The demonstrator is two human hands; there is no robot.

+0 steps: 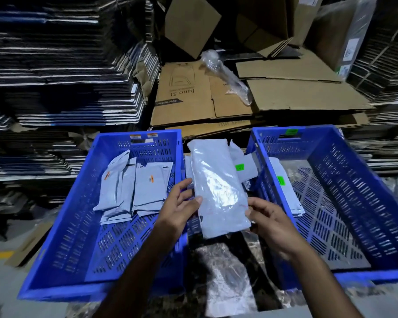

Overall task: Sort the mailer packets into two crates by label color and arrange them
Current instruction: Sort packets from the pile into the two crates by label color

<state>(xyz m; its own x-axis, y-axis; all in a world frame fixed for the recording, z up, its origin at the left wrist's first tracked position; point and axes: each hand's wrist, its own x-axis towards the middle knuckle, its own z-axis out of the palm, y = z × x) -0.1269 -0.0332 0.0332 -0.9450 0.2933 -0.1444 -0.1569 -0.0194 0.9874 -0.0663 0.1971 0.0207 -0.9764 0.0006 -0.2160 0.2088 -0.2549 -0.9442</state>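
Plastic film (225, 283), floor (0, 292), cardboard stacks (55, 65)

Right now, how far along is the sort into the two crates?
Partly done. The left crate holds several orange-label packets laid side by side; the right crate holds at least one green-label packet. In hand: the left hand and right hand hold a packet between the crates, its label not visible. Left: a green-label packet and others lie behind it.
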